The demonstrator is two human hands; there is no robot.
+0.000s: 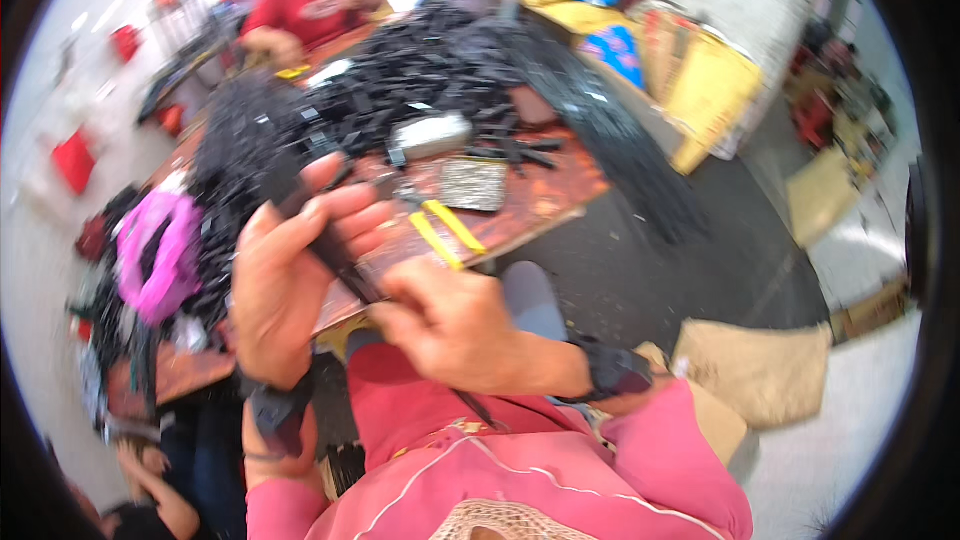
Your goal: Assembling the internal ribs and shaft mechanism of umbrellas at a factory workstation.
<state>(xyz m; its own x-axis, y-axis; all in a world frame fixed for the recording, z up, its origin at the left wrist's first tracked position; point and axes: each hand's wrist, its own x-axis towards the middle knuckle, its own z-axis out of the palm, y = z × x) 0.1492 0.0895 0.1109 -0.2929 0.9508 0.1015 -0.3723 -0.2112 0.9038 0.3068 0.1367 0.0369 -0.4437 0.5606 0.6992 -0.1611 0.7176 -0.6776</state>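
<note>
A flat black strap [343, 262] runs aslant between my two hands above the near edge of the table. My left hand [290, 270] holds it between thumb and fingers, palm turned partly up. Lower down, my right hand [450, 325] is closed in a pinch on the strap's near end. Just beyond the right hand lie pliers with yellow handles [447, 232] on the reddish table [550, 195]. Behind them is a flat tray of small silvery pieces [473, 183]. A silvery wrapped block [430, 135] rests farther back. Blur hides the finer detail of the strap.
Black straps and pieces [400, 65] are heaped across the table, with a long black bundle [610, 130] hanging over its right side. A pink plastic bag [160, 255] sits at left. A person in red [310, 5] works across the table. Yellow sacks [710, 85] stand at right.
</note>
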